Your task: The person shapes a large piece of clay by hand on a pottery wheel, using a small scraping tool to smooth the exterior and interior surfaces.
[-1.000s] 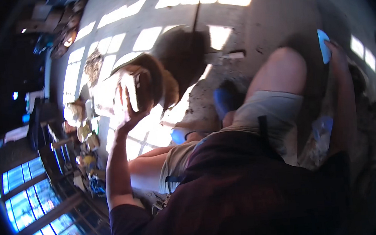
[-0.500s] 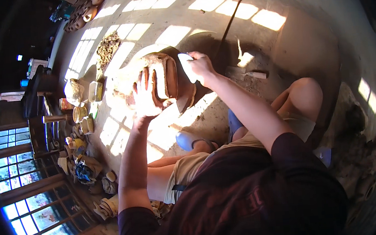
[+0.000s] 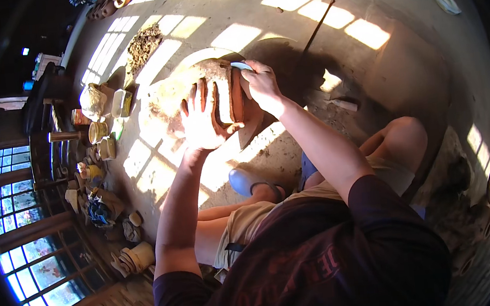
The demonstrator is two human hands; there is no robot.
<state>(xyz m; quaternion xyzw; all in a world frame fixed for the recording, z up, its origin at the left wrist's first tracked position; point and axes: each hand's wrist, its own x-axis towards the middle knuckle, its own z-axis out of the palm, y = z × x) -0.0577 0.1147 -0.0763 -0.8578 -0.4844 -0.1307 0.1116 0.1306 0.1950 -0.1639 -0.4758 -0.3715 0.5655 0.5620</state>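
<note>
An earthen, block-like clay form (image 3: 229, 93) stands upright in bright sun on a round, pale base (image 3: 159, 105), partly covered by my hands. My left hand (image 3: 202, 117) lies against its face with fingers spread. On its right side, my right hand (image 3: 261, 87) grips a thin, pale bluish, smooth-edged scraper (image 3: 242, 66), which touches the clay near the top. The scraper's lower part is hidden behind my fingers. My bent legs and blue clogs (image 3: 247, 182) are below.
A dark rod (image 3: 324, 15) lies on the concrete floor (image 3: 401, 69) beyond, with a small pale-handled tool (image 3: 342, 103) nearer. Bags, tubs (image 3: 98, 131) and jars crowd the left beside barred windows (image 3: 44, 252). A heap of crumbs (image 3: 142, 48) lies behind the base.
My right hand has swung from the far right up to the clay with the scraper, now touching its side. My left hand stays on the clay. The view has shifted.
</note>
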